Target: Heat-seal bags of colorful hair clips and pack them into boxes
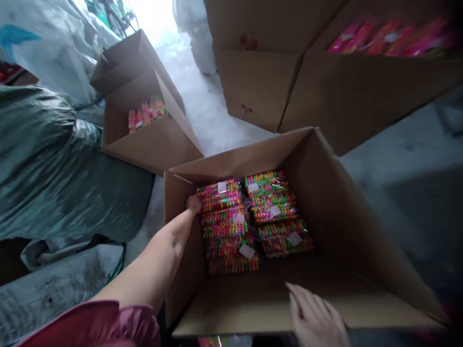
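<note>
A big open cardboard box [253,308] stands in front of me. Inside lie two columns of clear plastic packs filled with small pink, green, yellow and orange pieces, with white labels; I cannot make out what the pieces are. My left hand [194,204] reaches down into the box, against the outer end of the far-left pack [213,195], by the left wall. Its fingers are mostly hidden there. Over the box's near edge is my right hand [316,315], fingers stretched out and holding nothing. The right column's closest pack [284,238] lies beyond it.
Another open box [155,144] with similar bright packs stands at the far left. Tall cartons [256,82] rise behind, with pink packs [390,38] at the top right. A dark green sack [47,164] bulges on the left, above a printed white sack [58,284].
</note>
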`<move>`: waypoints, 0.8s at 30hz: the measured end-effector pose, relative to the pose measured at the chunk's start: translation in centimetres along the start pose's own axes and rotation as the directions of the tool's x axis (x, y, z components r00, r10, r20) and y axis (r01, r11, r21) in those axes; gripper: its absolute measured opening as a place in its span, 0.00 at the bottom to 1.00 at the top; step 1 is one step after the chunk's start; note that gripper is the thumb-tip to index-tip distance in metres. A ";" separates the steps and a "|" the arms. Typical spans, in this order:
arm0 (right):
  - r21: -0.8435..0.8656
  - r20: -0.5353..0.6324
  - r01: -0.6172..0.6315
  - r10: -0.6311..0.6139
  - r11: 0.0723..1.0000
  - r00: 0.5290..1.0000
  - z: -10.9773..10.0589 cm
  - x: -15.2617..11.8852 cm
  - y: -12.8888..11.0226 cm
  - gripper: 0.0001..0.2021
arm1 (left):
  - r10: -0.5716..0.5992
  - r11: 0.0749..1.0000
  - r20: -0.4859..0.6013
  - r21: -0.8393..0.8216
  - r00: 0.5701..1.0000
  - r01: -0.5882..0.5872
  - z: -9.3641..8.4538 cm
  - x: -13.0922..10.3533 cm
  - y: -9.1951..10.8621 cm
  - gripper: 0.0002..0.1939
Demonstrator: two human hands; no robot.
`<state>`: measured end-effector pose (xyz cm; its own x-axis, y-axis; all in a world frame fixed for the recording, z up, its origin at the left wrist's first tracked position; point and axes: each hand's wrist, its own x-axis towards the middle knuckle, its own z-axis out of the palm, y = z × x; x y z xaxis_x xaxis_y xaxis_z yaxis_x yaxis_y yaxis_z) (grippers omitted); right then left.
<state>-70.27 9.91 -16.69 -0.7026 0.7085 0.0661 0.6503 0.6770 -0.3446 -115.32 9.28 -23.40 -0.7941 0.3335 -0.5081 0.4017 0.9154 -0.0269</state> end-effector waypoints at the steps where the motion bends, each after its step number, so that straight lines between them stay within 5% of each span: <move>1: 0.002 -0.025 -0.006 0.006 1.000 1.000 -0.2 0.4 -0.3 0.14 | 0.028 1.000 -0.001 0.004 1.000 -0.028 -0.5 -2.1 0.3 0.15; 5: 0.008 -0.014 -0.076 0.076 0.997 0.997 -1.3 0.7 -1.2 0.13 | 0.275 0.961 0.072 -0.058 0.959 -0.271 -0.3 -16.8 -0.1 0.23; 9: 0.047 0.171 -0.086 0.077 0.995 0.982 -2.6 -0.4 -1.6 0.12 | 0.648 0.758 0.305 -0.170 0.698 -0.630 3.3 -33.2 -2.9 0.32; 10: 0.050 0.220 -0.096 0.083 0.994 0.972 -2.6 -0.5 -1.5 0.12 | 0.665 0.739 0.292 -0.124 0.687 -0.662 4.4 -35.8 -3.4 0.32; 11: 0.053 0.249 -0.102 0.086 0.993 0.965 -2.6 -0.4 -1.4 0.12 | 0.640 0.757 0.242 -0.040 0.729 -0.652 5.5 -37.6 -3.7 0.30; 14: 0.088 0.238 -0.090 0.067 0.992 0.969 -2.4 0.1 -0.9 0.13 | 0.488 0.855 0.004 0.198 0.873 -0.479 8.4 -38.8 -3.4 0.15; 17: 0.222 0.102 -0.018 -0.005 0.975 0.995 -3.3 -1.2 -0.9 0.13 | 0.470 0.856 -0.117 0.302 0.875 -0.419 10.0 -37.6 -2.6 0.14; 19: 0.339 0.017 0.041 -0.049 0.940 0.999 -4.2 -4.8 -1.3 0.15 | 0.499 0.836 -0.123 0.330 0.858 -0.439 10.2 -37.2 -2.5 0.13; 21: 0.462 0.054 0.030 -0.062 0.886 0.997 -4.4 -10.4 -1.2 0.17 | 0.493 0.834 -0.125 0.349 0.861 -0.427 9.9 -37.0 -2.5 0.12; 23: 0.594 0.220 -0.138 0.006 0.792 0.976 -3.3 -16.7 -0.2 0.16 | 0.490 0.833 -0.122 0.358 0.863 -0.423 9.3 -37.0 -2.4 0.11; 24: 0.622 0.331 -0.316 0.126 0.716 0.935 -2.3 -19.5 0.8 0.15 | 0.498 0.829 -0.120 0.358 0.859 -0.430 9.0 -36.9 -2.3 0.11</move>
<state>-55.36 -2.90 -16.13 -0.6711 0.6817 -0.2914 0.5085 0.1372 -0.8501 -82.83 -7.17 -12.37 -0.5368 0.7691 -0.3469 0.8379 0.5343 -0.1119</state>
